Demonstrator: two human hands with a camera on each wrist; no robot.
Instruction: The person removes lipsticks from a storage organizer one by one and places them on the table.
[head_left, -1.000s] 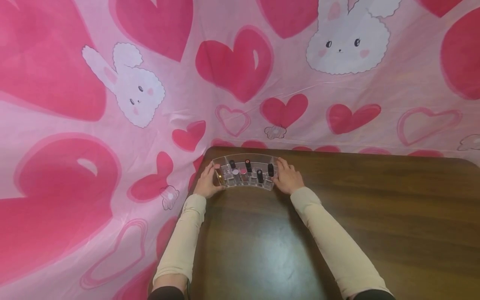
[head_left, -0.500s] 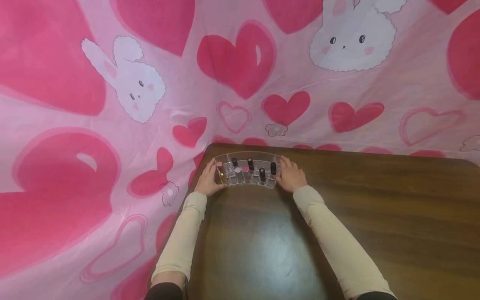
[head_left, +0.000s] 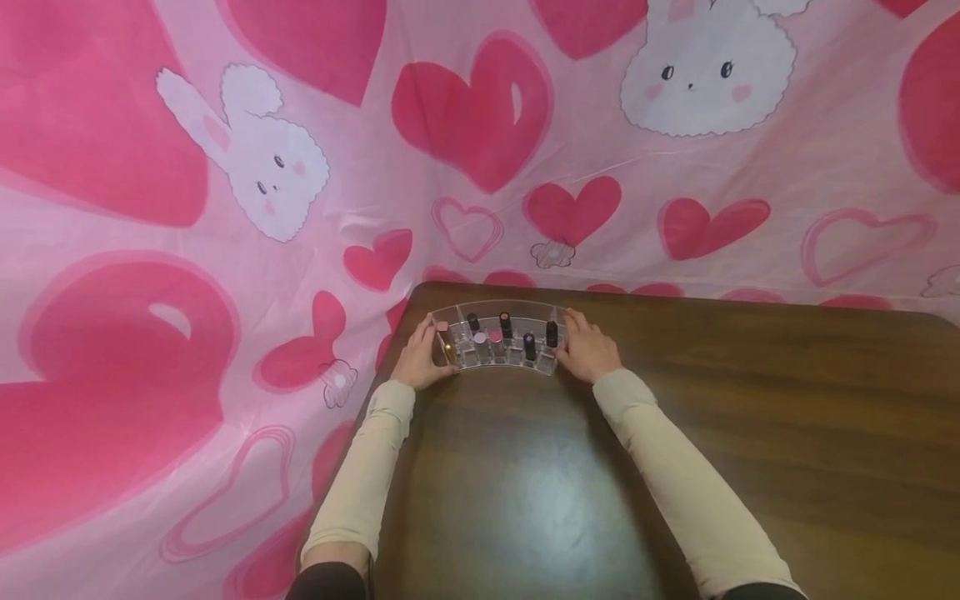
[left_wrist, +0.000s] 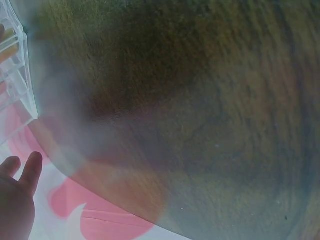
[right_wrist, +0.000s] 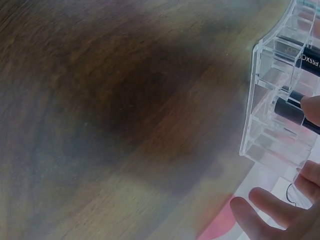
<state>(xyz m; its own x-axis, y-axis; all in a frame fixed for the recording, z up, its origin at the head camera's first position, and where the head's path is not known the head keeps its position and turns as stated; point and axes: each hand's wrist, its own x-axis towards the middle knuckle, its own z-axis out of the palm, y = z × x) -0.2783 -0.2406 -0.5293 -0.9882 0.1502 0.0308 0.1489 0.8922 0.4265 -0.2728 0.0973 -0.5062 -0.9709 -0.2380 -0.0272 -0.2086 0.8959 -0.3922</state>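
A clear, curved lipstick organizer (head_left: 517,307) stands near the table's far left corner. Several lipsticks stand in its stepped slots, among them a black tube (head_left: 529,347) and a pink-and-gold one (head_left: 448,350) at the left end. My left hand (head_left: 420,358) grips the organizer's left end, its thumb at the front. At the right end, my right hand (head_left: 591,350) holds the other side. In the right wrist view the thumb lies near a black lipstick (right_wrist: 288,110), with fingers (right_wrist: 267,205) spread below the organizer's end. Only the organizer's edge (left_wrist: 30,95) shows in the left wrist view.
The brown wooden table (head_left: 517,475) stretches toward me and to the right. Pink cloth (head_left: 480,117) with hearts and rabbits hangs behind the table and along its left side, close to my left forearm (head_left: 356,475).
Held between both hands, the organizer has shifted slightly to the right. The head view has tilted down a little. Both hands have kept their hold.
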